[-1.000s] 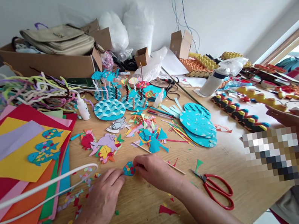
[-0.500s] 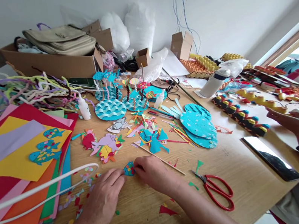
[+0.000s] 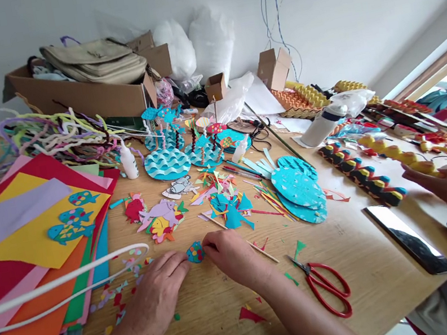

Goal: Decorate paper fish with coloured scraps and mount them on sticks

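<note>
A small blue paper fish (image 3: 195, 252) with coloured dots lies between my hands, low over the wooden table. My left hand (image 3: 163, 283) has its fingers pressed together at the fish's left end. My right hand (image 3: 230, 255) is curled and pinches the right end; the fingertips themselves are partly hidden. Just beyond my right hand runs a thin wooden stick (image 3: 263, 251). Red-handled scissors (image 3: 327, 287) rest to the right with their blades apart. Left of my left hand are small paper scraps (image 3: 113, 291), and past it lies a pile of cut paper fish (image 3: 158, 215).
Coloured paper sheets (image 3: 22, 224), with three blue fish (image 3: 71, 230) on top, cover the left side. Behind stand a glue bottle (image 3: 128, 160) and wavy blue bases (image 3: 167, 164). A phone (image 3: 409, 239) lies at right, near another person's hand (image 3: 445, 185). A white looped rod (image 3: 74, 278) juts in from the left.
The view has shifted slightly, so everything sits a little further right. Both hands stay at the fish, which shows a bit more of its dotted face.
</note>
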